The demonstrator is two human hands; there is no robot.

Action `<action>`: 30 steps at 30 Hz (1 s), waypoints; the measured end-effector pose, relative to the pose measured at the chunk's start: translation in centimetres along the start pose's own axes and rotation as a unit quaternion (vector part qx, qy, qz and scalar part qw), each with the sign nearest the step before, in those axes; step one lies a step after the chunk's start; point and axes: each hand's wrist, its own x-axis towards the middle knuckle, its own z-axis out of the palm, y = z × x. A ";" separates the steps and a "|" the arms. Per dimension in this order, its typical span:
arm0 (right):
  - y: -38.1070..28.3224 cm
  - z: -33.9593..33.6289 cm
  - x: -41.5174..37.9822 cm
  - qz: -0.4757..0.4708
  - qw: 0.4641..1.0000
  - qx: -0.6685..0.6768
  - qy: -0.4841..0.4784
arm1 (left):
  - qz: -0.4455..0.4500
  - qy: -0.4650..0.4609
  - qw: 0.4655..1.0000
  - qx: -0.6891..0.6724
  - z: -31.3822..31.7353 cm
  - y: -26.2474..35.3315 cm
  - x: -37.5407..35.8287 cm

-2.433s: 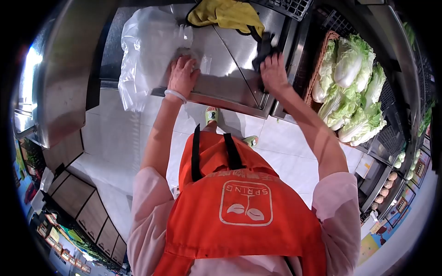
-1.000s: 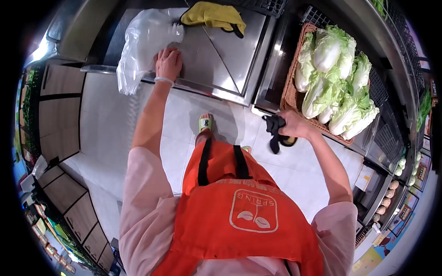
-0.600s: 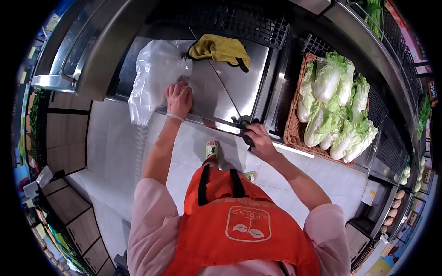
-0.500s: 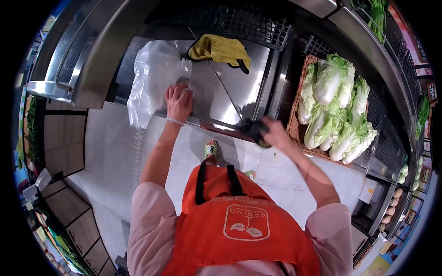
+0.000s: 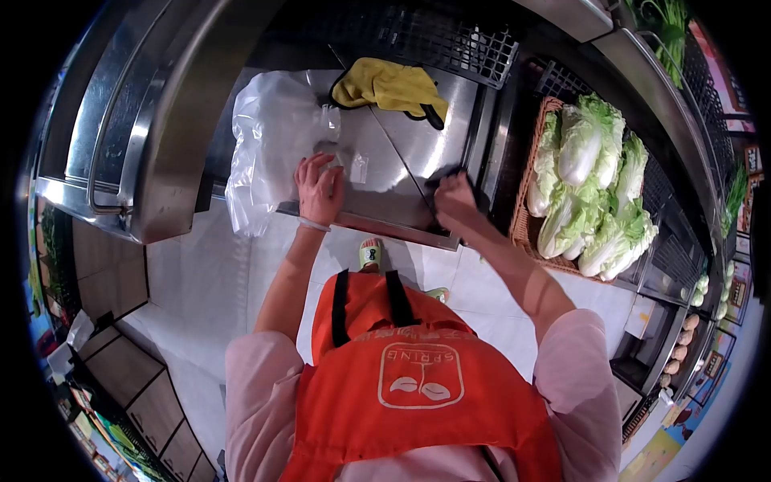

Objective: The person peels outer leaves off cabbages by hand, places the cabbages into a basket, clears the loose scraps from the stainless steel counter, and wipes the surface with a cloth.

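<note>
Clear plastic bags (image 5: 269,149) lie bunched on the left side of the steel counter (image 5: 385,189). My left hand (image 5: 320,193) is at their right edge, with curled fingers and thumb around a bit of the plastic. Farther right, my right hand (image 5: 456,201) is closed near the counter's front right corner. Something dark shows beside its fingers, but I cannot make out whether it is an object or shadow. A thin dark line (image 5: 393,149) runs slantwise across the steel towards this hand. Behind both hands lies a crumpled yellow cloth (image 5: 389,87) with black edging.
To the right, a wicker basket (image 5: 526,229) holds several Chinese cabbages (image 5: 590,189). Black plastic crates (image 5: 482,52) stand at the back. A steel unit with a handle (image 5: 132,161) rises on the left. Below the counter is a pale tiled floor (image 5: 201,273).
My right hand has moved up and left, from the counter's front edge onto its right corner. The black thing it held is now mostly hidden. My left hand stays at the plastic.
</note>
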 end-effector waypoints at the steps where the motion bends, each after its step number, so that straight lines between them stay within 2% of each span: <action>1: -1.2 -1.0 -1.5 -0.019 0.995 0.096 -0.011 | -0.001 0.007 1.000 -0.007 0.2 -0.2 -0.1; 3: -2.2 -1.8 -2.2 0.000 0.982 0.182 -0.048 | -0.008 0.015 1.000 -0.011 0.4 -0.5 -0.2; 5: -1.9 -3.5 -2.3 0.035 0.957 0.255 -0.134 | -0.021 0.010 1.000 -0.008 0.7 -0.7 -0.7; 7: -1.9 -3.8 -4.2 0.050 0.958 0.278 -0.046 | -0.018 0.010 1.000 -0.013 1.0 -0.9 -0.9; 8: -2.3 -4.4 -5.9 0.082 0.939 0.325 -0.074 | -0.040 0.013 0.998 -0.054 1.2 -1.0 -1.1; 9: -2.7 -4.5 -8.0 0.113 0.916 0.372 -0.101 | -0.034 0.014 0.999 -0.038 0.8 -0.1 -0.8; 10: -3.6 -1.7 -11.3 0.062 0.906 0.419 -0.028 | -0.023 0.015 0.998 -0.049 0.5 0.5 -0.8; 11: -4.0 -0.4 -14.6 0.036 0.892 0.446 -0.060 | -0.012 0.017 0.998 -0.060 0.4 1.6 -1.3; 13: -3.8 5.7 -21.3 0.021 0.876 0.447 -0.180 | -0.049 -0.049 0.991 -0.113 -0.1 5.2 -3.8; 14: -3.4 8.9 -24.7 0.078 0.889 0.386 -0.233 | -0.037 -0.118 0.982 -0.144 -0.5 6.9 -5.6; 15: -1.7 11.3 -28.1 0.110 0.895 0.357 -0.243 | -0.021 -0.180 0.968 -0.173 -0.5 8.6 -7.9; 16: 0.9 12.5 -30.4 0.199 0.829 0.456 -0.256 | -0.048 -0.231 0.950 -0.204 0.3 10.1 -11.5; 17: 2.7 15.1 -34.1 0.330 0.665 0.660 -0.117 | -0.088 -0.289 0.918 -0.258 1.4 12.5 -14.1; 18: 3.5 15.3 -36.5 0.465 0.387 0.796 0.013 | -0.097 -0.347 0.880 -0.309 2.8 15.2 -15.8; 19: 4.5 16.7 -39.1 0.462 0.554 0.692 -0.025 | -0.066 -0.369 0.856 -0.356 5.0 17.6 -17.4; 20: 5.7 18.9 -42.1 0.446 0.696 0.558 -0.066 | -0.048 -0.410 0.848 -0.331 6.9 20.8 -18.8; 21: 6.8 20.2 -44.3 0.417 0.809 0.400 -0.110 | -0.029 -0.447 0.841 -0.302 8.8 23.9 -19.4; 23: 8.8 20.0 -47.0 0.492 0.621 0.608 -0.052 | -0.026 -0.552 0.795 -0.250 12.5 30.5 -18.6; 24: 8.7 21.5 -48.6 0.499 0.549 0.667 0.073 | -0.031 -0.558 0.799 -0.224 14.5 33.3 -18.7; 25: 9.1 21.5 -49.7 0.544 0.676 0.496 0.034 | -0.037 -0.563 0.802 -0.197 17.2 35.1 -19.4; 26: 9.1 20.7 -50.8 0.527 0.713 0.462 0.036 | 0.019 -0.481 0.833 -0.273 21.5 35.0 -22.5; 27: 9.0 19.3 -52.0 0.514 0.745 0.424 0.037 | 0.037 -0.421 0.885 -0.194 24.4 35.9 -25.0; 28: 9.0 18.9 -53.0 0.518 0.635 0.561 0.115 | 0.043 -0.360 0.926 -0.109 27.2 36.9 -27.3; 29: 8.9 18.5 -54.4 0.498 0.504 0.678 0.194 | 0.034 -0.425 0.896 -0.127 28.6 37.9 -26.9; 30: 8.8 18.4 -55.7 0.576 0.550 0.586 0.151 | 0.021 -0.488 0.861 -0.142 29.4 39.2 -25.9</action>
